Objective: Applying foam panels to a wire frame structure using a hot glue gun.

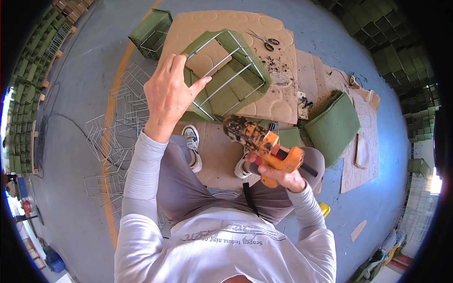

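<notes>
My left hand [169,92] grips the left edge of a green fabric basket [255,70], its thumb reaching over a wire. A grey wire frame [230,71] spans the basket's side facing me, and the basket sits tilted over the cardboard. My right hand [282,178] is wrapped round the handle of an orange glue gun [285,158]. Black smears cover the gun's barrel. Its nozzle end points up and left, close to the basket's lower corner; whether it touches cannot be told.
Black-handled scissors [268,43] lie on a cardboard-covered surface [188,23] among black scraps. Green fabric pieces [334,127] rest at the right, and another green basket [152,33] at the far left. Bare wire frames [106,141] crowd the floor left of my legs. Stacked green baskets [396,61] line both sides.
</notes>
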{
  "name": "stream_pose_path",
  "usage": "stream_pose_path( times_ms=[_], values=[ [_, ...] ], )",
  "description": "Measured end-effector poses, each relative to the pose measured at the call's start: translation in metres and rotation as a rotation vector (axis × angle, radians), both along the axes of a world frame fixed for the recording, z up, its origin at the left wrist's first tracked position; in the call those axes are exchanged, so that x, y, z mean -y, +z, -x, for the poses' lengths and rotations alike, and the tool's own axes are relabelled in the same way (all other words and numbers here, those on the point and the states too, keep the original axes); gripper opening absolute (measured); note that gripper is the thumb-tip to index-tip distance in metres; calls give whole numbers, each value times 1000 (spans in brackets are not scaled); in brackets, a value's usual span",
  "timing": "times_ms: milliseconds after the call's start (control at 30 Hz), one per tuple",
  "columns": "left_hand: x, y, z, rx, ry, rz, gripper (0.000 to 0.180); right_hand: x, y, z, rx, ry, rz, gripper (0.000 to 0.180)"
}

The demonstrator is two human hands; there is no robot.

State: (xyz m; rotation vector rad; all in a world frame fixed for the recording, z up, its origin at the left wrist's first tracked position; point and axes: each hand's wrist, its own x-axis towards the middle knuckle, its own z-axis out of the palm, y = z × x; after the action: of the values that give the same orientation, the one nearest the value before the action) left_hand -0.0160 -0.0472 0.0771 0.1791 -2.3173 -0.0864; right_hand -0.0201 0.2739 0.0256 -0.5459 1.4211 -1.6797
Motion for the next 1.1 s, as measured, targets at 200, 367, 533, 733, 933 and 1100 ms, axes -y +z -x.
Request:
stream_pose_path(
  times_ms=[200,367,533,733,933,1100],
  values=[
    [-7,-1,-9,-18,-31,-8,55,-4,-15,-24,-20,-44,-68,45],
    [-12,-3,-11,0,-37,5,56,0,-13,-29,-151,-126,-58,40],
    [-10,-4,-12,-4,-39,10,56,-3,-30,-29,-281,-145,-61,39],
    [-12,-1,-12,-5,-48,-25,54,5,-14,-32,-269,-155,-103,34],
    [-11,-4,-13,1,-46,-40,54,7,-12,-31,-184,-93,-84,25],
    [-12,-2,-14,8,-41,-51,54,13,-7,-31,-170,-134,-160,30]
  ],
)
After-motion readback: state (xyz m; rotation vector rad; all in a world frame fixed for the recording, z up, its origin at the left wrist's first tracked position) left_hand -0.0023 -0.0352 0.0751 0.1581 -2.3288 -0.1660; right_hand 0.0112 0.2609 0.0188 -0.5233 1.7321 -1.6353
